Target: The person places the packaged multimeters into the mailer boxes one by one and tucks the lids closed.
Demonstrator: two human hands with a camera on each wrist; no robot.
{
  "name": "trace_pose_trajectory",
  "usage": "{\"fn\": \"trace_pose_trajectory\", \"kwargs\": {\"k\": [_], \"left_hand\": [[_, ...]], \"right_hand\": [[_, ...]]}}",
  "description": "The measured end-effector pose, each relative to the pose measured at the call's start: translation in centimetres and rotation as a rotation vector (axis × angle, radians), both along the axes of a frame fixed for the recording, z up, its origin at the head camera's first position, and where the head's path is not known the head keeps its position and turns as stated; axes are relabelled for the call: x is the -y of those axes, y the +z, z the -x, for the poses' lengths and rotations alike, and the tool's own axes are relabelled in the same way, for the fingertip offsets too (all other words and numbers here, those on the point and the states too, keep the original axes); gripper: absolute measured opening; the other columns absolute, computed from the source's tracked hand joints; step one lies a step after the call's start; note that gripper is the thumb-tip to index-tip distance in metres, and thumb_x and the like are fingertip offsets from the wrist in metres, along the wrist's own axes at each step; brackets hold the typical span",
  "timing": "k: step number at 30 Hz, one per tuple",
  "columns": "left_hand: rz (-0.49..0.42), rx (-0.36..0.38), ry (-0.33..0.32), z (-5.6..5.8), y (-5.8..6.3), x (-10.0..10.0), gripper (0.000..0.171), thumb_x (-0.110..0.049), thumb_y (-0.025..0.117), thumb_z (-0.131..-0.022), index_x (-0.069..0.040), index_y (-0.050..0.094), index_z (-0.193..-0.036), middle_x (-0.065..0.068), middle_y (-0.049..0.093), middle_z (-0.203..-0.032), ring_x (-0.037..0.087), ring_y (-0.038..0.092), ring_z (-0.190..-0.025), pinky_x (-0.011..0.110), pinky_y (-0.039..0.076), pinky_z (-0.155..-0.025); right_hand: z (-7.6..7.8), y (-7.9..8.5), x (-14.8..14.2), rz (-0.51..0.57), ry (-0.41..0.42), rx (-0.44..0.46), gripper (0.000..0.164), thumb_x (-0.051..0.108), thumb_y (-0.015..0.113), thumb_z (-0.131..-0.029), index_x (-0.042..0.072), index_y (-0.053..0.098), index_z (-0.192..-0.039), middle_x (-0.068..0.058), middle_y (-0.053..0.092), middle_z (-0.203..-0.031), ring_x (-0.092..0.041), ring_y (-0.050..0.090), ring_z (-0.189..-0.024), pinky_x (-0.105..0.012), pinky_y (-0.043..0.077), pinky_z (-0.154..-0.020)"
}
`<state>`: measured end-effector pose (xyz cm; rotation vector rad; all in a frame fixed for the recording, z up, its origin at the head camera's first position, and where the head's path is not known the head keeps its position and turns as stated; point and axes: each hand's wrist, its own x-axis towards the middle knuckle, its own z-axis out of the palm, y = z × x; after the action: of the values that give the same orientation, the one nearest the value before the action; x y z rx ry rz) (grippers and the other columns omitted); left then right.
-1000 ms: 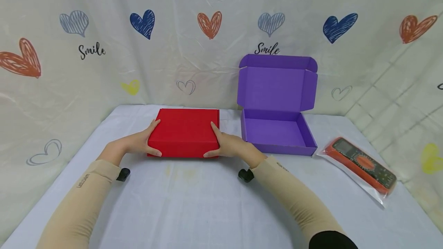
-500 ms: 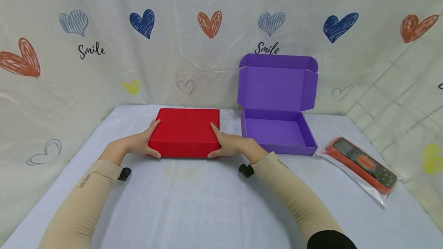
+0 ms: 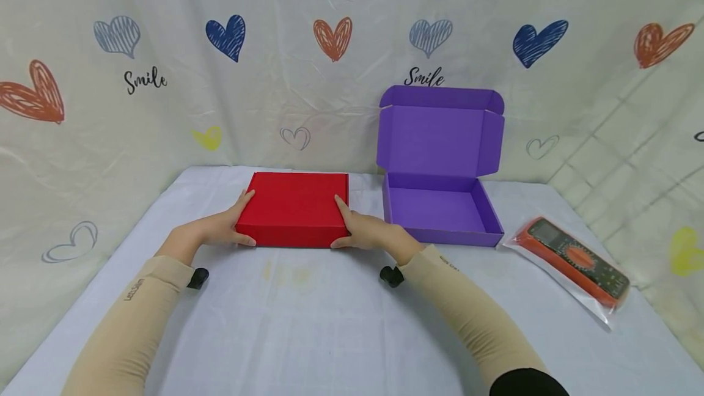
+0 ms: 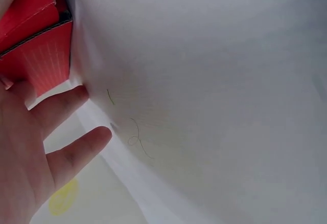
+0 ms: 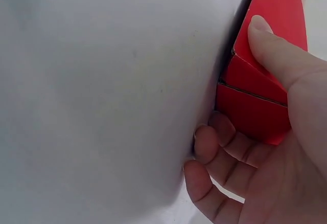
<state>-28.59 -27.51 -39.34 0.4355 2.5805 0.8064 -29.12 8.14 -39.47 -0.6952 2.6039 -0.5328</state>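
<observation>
Head view — white cloth (image 3: 308, 329) bears red box (image 3: 294, 206) before heart-printed backdrop (image 3: 341, 96).

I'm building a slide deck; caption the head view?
Left hand and right hand hold a closed red box; an open purple box and bagged multimeter lie to its right.

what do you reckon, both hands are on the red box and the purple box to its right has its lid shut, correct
Not quite: the head view shows the purple box open, its lid raised. The rest holds: left hand and right hand are on the red box.
</observation>
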Motion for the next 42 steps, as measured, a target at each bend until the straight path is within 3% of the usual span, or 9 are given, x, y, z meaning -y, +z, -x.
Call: {"fn": "trace_pose_trajectory", "kwargs": {"k": [2,9,17,23,32,39,42], "left_hand": [[0.003,-0.004,0.003,0.1,0.0,0.0,0.123,-0.034,0.08,-0.09,-0.016,-0.019,-0.162,0.024,-0.014,-0.168,0.05,0.009,-0.148,0.069,0.028,-0.112],[0.059,-0.021,0.02,-0.1,-0.2,0.2,0.126,-0.044,0.082,-0.086,-0.019,-0.014,-0.164,0.032,0.025,-0.158,0.05,0.033,-0.139,0.067,0.034,-0.109],[0.004,-0.06,0.003,-0.4,-0.7,1.4,0.122,-0.038,0.084,-0.085,-0.022,-0.006,-0.166,0.03,0.023,-0.161,0.051,0.028,-0.143,0.069,0.032,-0.11],[0.017,-0.054,0.021,-0.4,-0.2,1.2,0.12,-0.039,0.083,-0.086,-0.024,-0.005,-0.166,0.029,0.025,-0.161,0.05,0.029,-0.142,0.07,0.03,-0.11],[0.032,-0.088,0.033,-0.2,-0.3,1.0,0.118,-0.039,0.084,-0.084,-0.02,0.001,-0.166,0.03,0.038,-0.154,0.049,0.035,-0.139,0.069,0.033,-0.109],[0.028,-0.125,0.039,-0.4,-0.2,0.9,0.116,-0.037,0.086,-0.083,-0.016,0.007,-0.166,0.034,0.042,-0.15,0.05,0.039,-0.137,0.067,0.035,-0.108],[0.027,-0.137,0.039,-0.4,-0.2,0.8,0.116,-0.037,0.086,-0.083,-0.015,0.009,-0.166,0.035,0.043,-0.15,0.05,0.042,-0.136,0.065,0.038,-0.107]], "right_hand": [[0.0,-0.1,-0.1,0.001,-0.002,-0.006,0.113,0.046,0.072,-0.095,0.014,-0.011,-0.164,-0.016,0.045,-0.15,-0.028,0.052,-0.128,-0.043,0.045,-0.105],[0.0,0.3,-0.5,0.007,0.025,0.03,0.105,0.04,0.067,-0.1,0.013,-0.012,-0.164,-0.018,0.041,-0.153,-0.029,0.046,-0.136,-0.043,0.041,-0.111],[0.1,1.2,-1.1,0.048,0.146,0.09,0.093,0.021,0.06,-0.105,0.005,-0.013,-0.162,-0.019,0.026,-0.164,-0.028,0.029,-0.149,-0.041,0.028,-0.12],[0.2,1.3,-1.2,0.048,0.171,0.074,0.096,0.018,0.062,-0.104,0.003,-0.014,-0.161,-0.021,0.031,-0.16,-0.029,0.032,-0.147,-0.042,0.028,-0.12],[-0.6,1.0,-0.4,-0.062,0.107,-0.034,0.095,0.02,0.063,-0.103,0.003,-0.009,-0.163,-0.02,0.047,-0.147,-0.029,0.056,-0.122,-0.041,0.044,-0.107],[-1.2,0.9,0.4,-0.122,0.06,-0.093,0.091,0.019,0.061,-0.104,0.005,-0.007,-0.163,-0.019,0.055,-0.132,-0.024,0.063,-0.091,-0.038,0.051,-0.09],[-1.4,0.7,0.5,-0.137,0.043,-0.109,0.09,0.02,0.061,-0.104,0.006,-0.005,-0.164,-0.018,0.056,-0.127,-0.023,0.063,-0.085,-0.037,0.052,-0.085]]}}
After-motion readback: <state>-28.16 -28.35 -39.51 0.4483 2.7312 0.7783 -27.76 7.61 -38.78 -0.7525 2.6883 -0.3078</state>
